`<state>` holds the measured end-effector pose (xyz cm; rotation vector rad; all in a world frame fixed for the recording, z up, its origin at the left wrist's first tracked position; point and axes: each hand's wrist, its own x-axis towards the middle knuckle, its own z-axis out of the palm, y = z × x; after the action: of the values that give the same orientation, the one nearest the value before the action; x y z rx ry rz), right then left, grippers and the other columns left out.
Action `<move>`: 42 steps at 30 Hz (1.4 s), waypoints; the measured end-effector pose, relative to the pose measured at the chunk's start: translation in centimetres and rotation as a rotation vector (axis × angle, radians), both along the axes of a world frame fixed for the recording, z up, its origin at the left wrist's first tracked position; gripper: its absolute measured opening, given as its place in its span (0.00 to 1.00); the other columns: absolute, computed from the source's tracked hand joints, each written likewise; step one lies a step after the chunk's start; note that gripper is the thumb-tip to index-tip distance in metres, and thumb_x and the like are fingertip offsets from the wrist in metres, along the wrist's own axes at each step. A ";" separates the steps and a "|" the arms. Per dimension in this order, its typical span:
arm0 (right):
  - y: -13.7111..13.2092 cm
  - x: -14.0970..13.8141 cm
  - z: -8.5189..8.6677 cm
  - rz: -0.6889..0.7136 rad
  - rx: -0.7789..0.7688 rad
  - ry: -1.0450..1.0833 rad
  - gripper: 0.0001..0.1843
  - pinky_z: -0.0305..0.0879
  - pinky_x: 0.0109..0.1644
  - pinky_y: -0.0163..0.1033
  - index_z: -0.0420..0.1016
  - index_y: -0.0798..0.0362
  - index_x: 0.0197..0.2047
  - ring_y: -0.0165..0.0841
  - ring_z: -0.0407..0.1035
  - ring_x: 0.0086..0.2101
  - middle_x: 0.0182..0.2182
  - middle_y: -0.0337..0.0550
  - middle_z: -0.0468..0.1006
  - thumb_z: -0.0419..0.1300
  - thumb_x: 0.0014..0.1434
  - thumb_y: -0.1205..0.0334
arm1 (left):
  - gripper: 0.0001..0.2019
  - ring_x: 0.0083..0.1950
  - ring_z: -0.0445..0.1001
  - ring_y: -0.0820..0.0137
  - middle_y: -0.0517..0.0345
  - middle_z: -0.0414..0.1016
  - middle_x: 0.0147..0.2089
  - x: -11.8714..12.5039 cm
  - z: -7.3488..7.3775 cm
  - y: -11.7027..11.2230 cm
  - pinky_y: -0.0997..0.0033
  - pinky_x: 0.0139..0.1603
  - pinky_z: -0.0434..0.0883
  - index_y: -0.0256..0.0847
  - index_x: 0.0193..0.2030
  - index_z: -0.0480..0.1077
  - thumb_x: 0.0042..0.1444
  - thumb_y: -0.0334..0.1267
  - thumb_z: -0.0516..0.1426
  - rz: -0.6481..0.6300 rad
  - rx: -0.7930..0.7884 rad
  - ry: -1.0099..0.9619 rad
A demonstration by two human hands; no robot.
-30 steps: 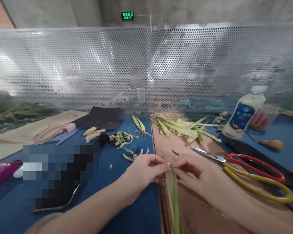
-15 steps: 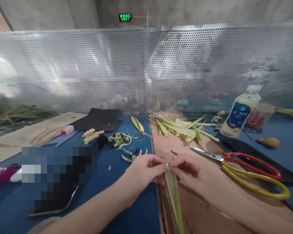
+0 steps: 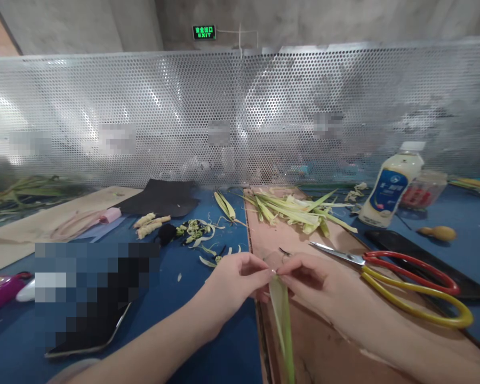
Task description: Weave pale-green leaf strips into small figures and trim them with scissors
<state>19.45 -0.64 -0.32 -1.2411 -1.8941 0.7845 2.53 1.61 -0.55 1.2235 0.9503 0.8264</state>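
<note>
Since it looks thin and fibrous, the corn husk strip (image 3: 280, 320) is probably light and pliable but apt to split lengthwise, best held by its narrow top. From there it hangs toward six o'clock, the fingers of both left hand (image 3: 237, 280) and right hand (image 3: 320, 280) pinched tightly on it. The forearms (image 3: 160, 338) angle toward eight and four o'clock.
</note>
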 end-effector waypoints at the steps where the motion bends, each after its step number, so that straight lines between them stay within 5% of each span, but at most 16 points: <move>1: 0.1 -0.1 0.1 0.008 -0.011 0.006 0.06 0.66 0.37 0.35 0.71 0.50 0.33 0.29 0.69 0.32 0.31 0.37 0.76 0.54 0.56 0.60 | 0.10 0.24 0.70 0.75 0.61 0.71 0.23 0.0 0.0 0.0 0.72 0.30 0.69 0.35 0.28 0.68 0.44 0.38 0.62 0.002 0.013 0.002; 17: 0.6 0.1 -0.6 0.073 -0.139 0.071 0.10 0.63 0.40 0.38 0.72 0.53 0.35 0.32 0.69 0.35 0.34 0.42 0.76 0.53 0.58 0.57 | 0.09 0.25 0.70 0.75 0.62 0.70 0.23 -0.1 0.1 -0.2 0.73 0.30 0.68 0.35 0.29 0.67 0.44 0.37 0.62 0.016 0.096 0.059; 42: -0.4 -0.4 0.6 0.029 -0.293 0.184 0.09 0.62 0.35 0.34 0.70 0.52 0.33 0.30 0.67 0.31 0.31 0.40 0.75 0.55 0.55 0.55 | 0.08 0.26 0.70 0.74 0.60 0.72 0.24 -0.2 0.3 -0.1 0.74 0.30 0.69 0.33 0.29 0.69 0.46 0.37 0.61 -0.001 0.149 0.105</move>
<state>19.00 -1.01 0.25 -1.2673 -1.6939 1.1839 2.35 1.51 -0.25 1.4072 0.9863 0.8507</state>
